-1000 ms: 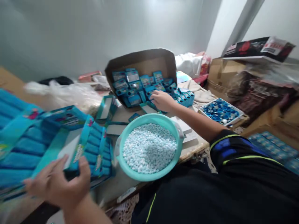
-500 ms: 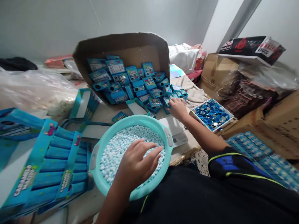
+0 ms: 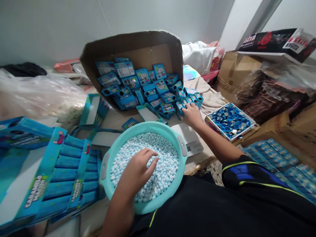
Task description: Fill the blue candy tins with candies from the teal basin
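Note:
A teal plastic basin (image 3: 183, 148) sits in front of me, full of small pale blue and white candies (image 3: 166, 164). My left hand (image 3: 137, 171) is in the basin with its fingers curled down into the candies. My right hand (image 3: 191, 115) reaches forward to a heap of small blue boxes (image 3: 148, 89) spilling from a tipped brown carton (image 3: 138, 46). Its fingers close around one small box at the right edge of the heap.
A white scale (image 3: 191, 142) lies under my right forearm. A tray of blue caps (image 3: 229, 120) stands to the right. Blue display boxes (image 3: 61, 177) fill the left, with a clear plastic bag (image 3: 37, 95) behind them. Cardboard boxes and blue packs (image 3: 278, 158) crowd the right.
My left hand left the display box at the left, came into the basin and has curled its fingers into the candies. My right hand stays at the small boxes.

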`<state>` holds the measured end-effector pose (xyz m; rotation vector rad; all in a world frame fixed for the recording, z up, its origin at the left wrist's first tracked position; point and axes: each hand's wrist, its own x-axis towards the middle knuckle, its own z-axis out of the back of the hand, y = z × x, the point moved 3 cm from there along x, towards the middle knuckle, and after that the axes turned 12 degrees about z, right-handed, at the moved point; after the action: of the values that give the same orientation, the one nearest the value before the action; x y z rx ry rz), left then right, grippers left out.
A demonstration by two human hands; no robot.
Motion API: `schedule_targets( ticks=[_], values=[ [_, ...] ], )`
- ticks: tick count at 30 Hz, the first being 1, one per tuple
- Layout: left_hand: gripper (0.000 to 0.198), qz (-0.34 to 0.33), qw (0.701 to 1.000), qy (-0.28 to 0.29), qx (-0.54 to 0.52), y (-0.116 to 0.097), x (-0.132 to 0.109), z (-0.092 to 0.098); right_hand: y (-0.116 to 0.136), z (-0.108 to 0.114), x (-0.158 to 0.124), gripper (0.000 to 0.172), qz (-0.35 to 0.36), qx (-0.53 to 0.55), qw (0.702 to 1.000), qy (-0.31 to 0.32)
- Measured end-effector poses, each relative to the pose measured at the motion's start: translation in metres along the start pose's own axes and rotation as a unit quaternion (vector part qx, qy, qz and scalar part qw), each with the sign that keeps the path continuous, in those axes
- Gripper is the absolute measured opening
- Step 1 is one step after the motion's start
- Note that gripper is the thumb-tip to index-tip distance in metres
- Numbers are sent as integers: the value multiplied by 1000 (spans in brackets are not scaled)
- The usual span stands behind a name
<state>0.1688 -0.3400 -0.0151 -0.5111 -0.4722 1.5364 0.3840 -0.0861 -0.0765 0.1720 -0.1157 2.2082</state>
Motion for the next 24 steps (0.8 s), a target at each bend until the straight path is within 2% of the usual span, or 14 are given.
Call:
schedule_targets(
  ticks=[4, 8, 15, 20, 24],
  values=[
    [20, -9, 1000, 11, 4, 0, 0, -1, -2, 0, 3, 35, 19, -14, 1000, -14],
    [20, -30, 1000, -5, 0, -3, 0, 0, -6, -3, 3, 32, 39, -5, 999, -29],
    [18, -52, 998, -30, -13, -4, 2, 2, -20, 6, -7, 37, 36, 51, 996, -68],
    [17, -51, 999, -19, 0, -2, 4, 1, -32, 26, -29, 35, 53, 64, 993, -89],
    [18, -48, 999, -26, 1, -3, 5, 2, -43, 45, -66, 35, 12, 65, 989, -132]
  ],
)
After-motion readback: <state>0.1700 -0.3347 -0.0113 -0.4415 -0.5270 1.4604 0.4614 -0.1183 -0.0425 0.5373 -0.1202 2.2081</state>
